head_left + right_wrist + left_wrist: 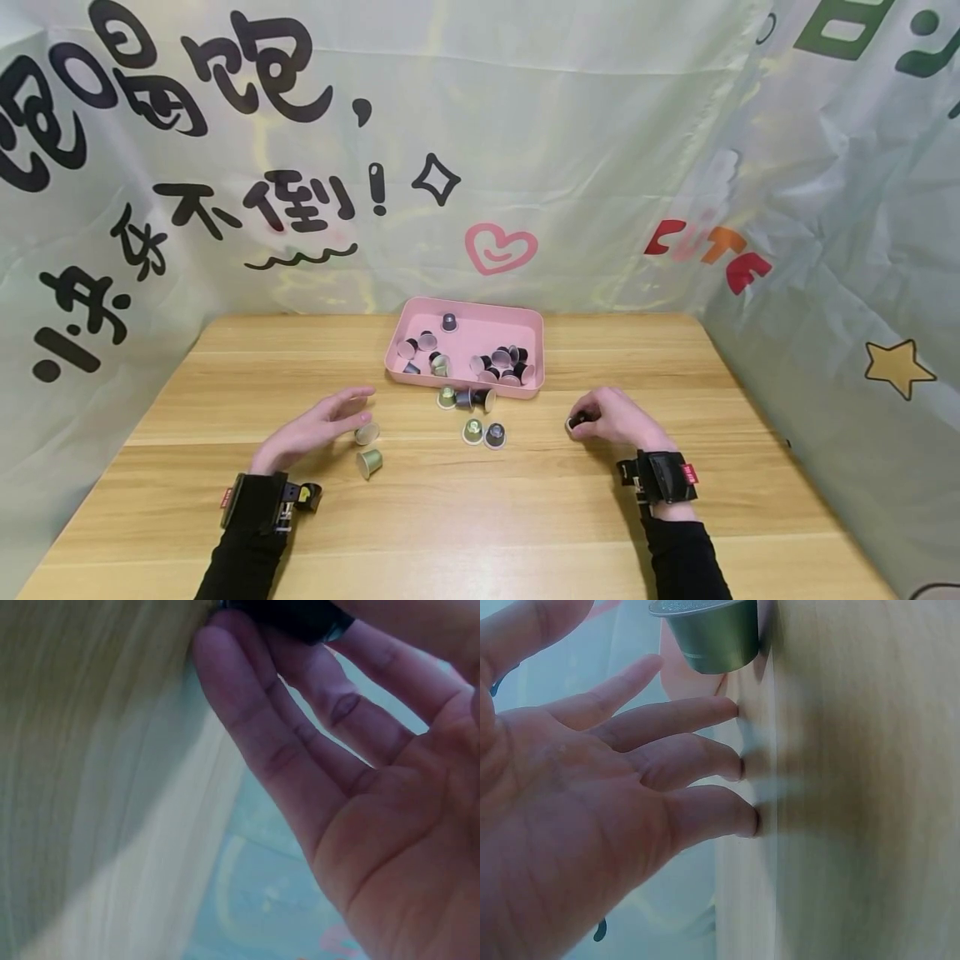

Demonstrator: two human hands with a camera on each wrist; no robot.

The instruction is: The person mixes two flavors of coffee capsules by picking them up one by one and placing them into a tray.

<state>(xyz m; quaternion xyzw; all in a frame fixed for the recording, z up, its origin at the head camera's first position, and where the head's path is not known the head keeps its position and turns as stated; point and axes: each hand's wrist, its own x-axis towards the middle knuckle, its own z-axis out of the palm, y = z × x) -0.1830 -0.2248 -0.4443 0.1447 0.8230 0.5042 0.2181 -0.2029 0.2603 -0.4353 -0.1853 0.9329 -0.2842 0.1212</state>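
My left hand (318, 427) is spread with its fingers extended, beside a coffee capsule with a pale lid (367, 433). Nearer the front lies a green capsule (370, 462) on its side. In the left wrist view a green capsule (716, 637) is just beyond the fingertips, apart from them. At the right, my right hand (618, 419) pinches a black capsule (579, 420) low at the tabletop. The right wrist view shows part of that dark capsule (300, 616) between thumb and fingers.
A pink tray (487, 327) with several capsules stands at the back of the wooden table (480, 517). Against its front side are a green capsule (446, 397), a dark blue one and a black one. A green capsule (472, 431) and a dark grey capsule (495, 435) stand closer.
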